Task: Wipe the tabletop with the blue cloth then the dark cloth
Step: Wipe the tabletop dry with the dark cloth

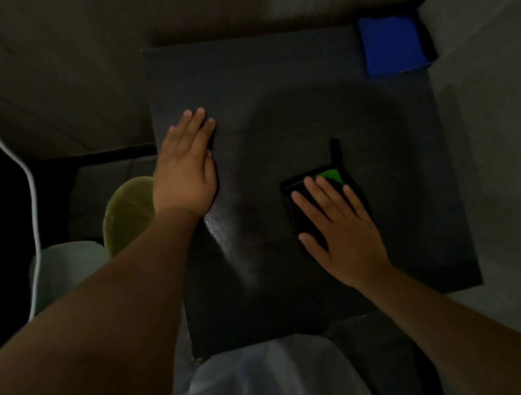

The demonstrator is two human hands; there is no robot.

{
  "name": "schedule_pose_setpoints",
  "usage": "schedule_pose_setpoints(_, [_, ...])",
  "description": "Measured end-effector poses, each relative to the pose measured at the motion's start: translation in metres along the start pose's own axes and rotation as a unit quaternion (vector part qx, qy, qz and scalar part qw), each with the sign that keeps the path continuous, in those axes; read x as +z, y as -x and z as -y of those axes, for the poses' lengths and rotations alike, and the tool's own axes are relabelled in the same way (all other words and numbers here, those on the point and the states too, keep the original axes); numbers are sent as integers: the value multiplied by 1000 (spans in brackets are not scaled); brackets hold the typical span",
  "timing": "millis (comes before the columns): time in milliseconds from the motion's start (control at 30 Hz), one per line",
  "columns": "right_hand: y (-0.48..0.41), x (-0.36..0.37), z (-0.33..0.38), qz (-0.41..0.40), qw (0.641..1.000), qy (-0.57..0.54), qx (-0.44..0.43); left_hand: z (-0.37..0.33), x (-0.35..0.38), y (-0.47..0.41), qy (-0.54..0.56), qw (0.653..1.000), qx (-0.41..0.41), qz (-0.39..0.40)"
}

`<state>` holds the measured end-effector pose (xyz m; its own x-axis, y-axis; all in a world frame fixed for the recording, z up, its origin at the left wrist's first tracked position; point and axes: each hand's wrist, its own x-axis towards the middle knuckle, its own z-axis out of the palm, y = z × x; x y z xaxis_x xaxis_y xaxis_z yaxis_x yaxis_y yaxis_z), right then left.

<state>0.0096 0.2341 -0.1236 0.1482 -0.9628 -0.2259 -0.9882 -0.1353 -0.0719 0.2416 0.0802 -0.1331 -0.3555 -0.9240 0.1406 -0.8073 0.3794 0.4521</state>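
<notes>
On the black tabletop [268,77], far right corner, the blue cloth [391,44] lies folded, well apart from both hands; the right hand [338,229] presses the dark cloth [299,220] flat, fingers straight and spread, near the table's middle; the left hand [184,171] rests flat at the left edge, fingers together; blue pass looks done, dark-cloth wipe underway; how much surface is left, can't tell.
</notes>
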Motion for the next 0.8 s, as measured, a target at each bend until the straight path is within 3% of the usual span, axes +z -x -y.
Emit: schedule_pose_setpoints(800, [35,9,-99,-55,973,-5,223,-3,-2,2,-25,1000,16,8])
